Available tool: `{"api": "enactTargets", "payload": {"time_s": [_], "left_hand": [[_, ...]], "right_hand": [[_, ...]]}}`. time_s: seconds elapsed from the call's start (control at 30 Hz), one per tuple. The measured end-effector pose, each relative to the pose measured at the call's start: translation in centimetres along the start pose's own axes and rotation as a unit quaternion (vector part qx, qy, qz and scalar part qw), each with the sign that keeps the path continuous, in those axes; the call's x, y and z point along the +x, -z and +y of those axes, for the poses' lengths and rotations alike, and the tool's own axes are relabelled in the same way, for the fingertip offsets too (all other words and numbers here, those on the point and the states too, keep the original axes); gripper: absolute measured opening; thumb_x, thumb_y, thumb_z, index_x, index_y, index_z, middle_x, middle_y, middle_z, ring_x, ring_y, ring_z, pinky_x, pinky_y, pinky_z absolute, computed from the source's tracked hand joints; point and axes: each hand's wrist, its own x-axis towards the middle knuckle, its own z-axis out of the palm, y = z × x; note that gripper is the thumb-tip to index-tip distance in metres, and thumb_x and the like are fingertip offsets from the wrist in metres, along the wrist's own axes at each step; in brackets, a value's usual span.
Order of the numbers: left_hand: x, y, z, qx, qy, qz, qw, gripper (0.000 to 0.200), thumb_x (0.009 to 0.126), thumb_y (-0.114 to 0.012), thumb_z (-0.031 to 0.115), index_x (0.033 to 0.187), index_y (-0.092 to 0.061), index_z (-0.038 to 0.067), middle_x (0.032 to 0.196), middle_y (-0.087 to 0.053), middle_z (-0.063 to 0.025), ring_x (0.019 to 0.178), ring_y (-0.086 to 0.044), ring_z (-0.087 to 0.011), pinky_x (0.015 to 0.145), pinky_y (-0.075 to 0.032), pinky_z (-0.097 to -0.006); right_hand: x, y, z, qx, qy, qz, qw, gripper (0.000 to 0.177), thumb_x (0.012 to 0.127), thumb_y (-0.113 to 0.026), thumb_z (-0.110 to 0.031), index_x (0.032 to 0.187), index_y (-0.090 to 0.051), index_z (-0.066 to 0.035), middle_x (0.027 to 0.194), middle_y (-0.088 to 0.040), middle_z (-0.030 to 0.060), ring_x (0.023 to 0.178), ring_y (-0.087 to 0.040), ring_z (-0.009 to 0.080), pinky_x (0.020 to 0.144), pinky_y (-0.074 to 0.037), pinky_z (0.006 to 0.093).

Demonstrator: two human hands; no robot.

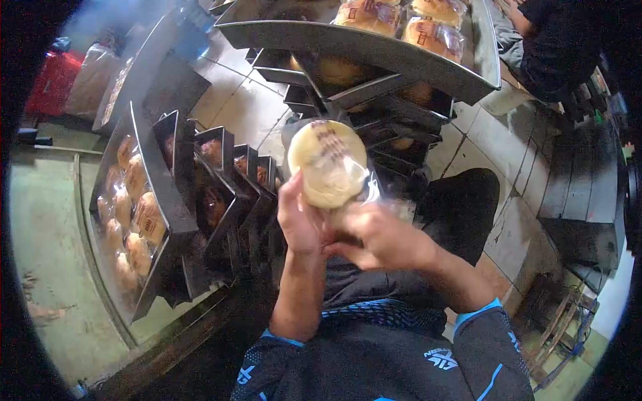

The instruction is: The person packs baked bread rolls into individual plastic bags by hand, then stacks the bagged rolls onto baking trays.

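Note:
A round, pale bun sits in a clear plastic bag with dark print on its face, held up in front of my lap. My left hand is closed around the lower left of the bagged bun, its thumb on the front. At the bag's lower right end, my right hand is blurred by motion, with its fingers curled in against the plastic. Part of the bag's end is hidden behind my right fingers.
Stacked metal trays of wrapped buns stand at left, the nearest tray tilted. Another tray with bagged buns juts out above more stacked trays. Dark trays stand at right on the tiled floor. Another person is at upper right.

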Motion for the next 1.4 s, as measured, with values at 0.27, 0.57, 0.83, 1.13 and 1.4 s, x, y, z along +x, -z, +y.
{"api": "enactTargets", "payload": {"time_s": [0.27,0.57,0.83,1.13,1.4], "left_hand": [[1.0,4.1,2.9,-0.147,0.099,0.078,0.981,0.072,0.088,-0.04,0.047,0.14,-0.044,-0.003,0.129,-0.061,-0.0222,0.111,-0.064,-0.0384,0.09,-0.057,-0.0488],[-4.8,2.1,-5.8,0.26,-0.149,0.114,0.947,0.061,0.106,-0.041,0.048,0.142,-0.044,-0.001,0.132,-0.057,-0.0162,0.12,-0.057,-0.0238,0.093,-0.052,-0.0443],[-2.6,7.4,0.9,0.424,-0.57,0.056,0.702,0.022,0.095,-0.069,0.02,0.083,-0.069,0.001,0.088,-0.067,-0.0136,0.075,-0.066,-0.0263,0.066,-0.054,-0.0376],[-1.5,14.8,-2.5,0.517,-0.439,0.08,0.73,0.02,0.091,-0.073,0.018,0.09,-0.074,-0.001,0.078,-0.064,-0.0112,0.07,-0.064,-0.0237,0.063,-0.051,-0.0318],[4.0,12.4,-2.2,0.417,-0.243,0.21,0.85,0.018,0.095,-0.07,0.011,0.081,-0.069,-0.001,0.072,-0.064,-0.0019,0.062,-0.055,-0.0077,0.054,-0.043,-0.0243]], "right_hand": [[-2.8,4.6,2.3,0.312,-0.07,-0.2,0.926,0.014,0.087,-0.074,-0.013,0.085,-0.069,0.0,0.084,-0.07,0.0114,0.073,-0.068,0.0291,0.068,-0.053,0.0375],[-2.1,-1.7,2.7,0.039,-0.073,0.421,0.903,0.009,0.087,-0.076,-0.005,0.094,-0.073,0.0,0.084,-0.068,0.0072,0.084,-0.063,0.0175,0.077,-0.05,0.0294],[-0.3,0.4,1.5,-0.203,0.097,0.296,0.928,0.014,0.084,-0.077,-0.005,0.097,-0.073,-0.002,0.092,-0.065,0.0071,0.081,-0.063,0.0187,0.068,-0.052,0.0296],[-0.8,-5.8,11.7,-0.04,-0.031,0.268,0.962,0.013,0.089,-0.075,-0.018,0.087,-0.07,-0.006,0.085,-0.062,0.0052,0.069,-0.057,0.0157,0.061,-0.047,0.029],[7.5,-4.5,14.2,-0.079,-0.139,0.405,0.9,0.031,0.095,-0.066,-0.015,0.069,-0.055,-0.004,0.063,-0.049,0.0118,0.057,-0.053,0.0214,0.056,-0.042,0.0344]]}}
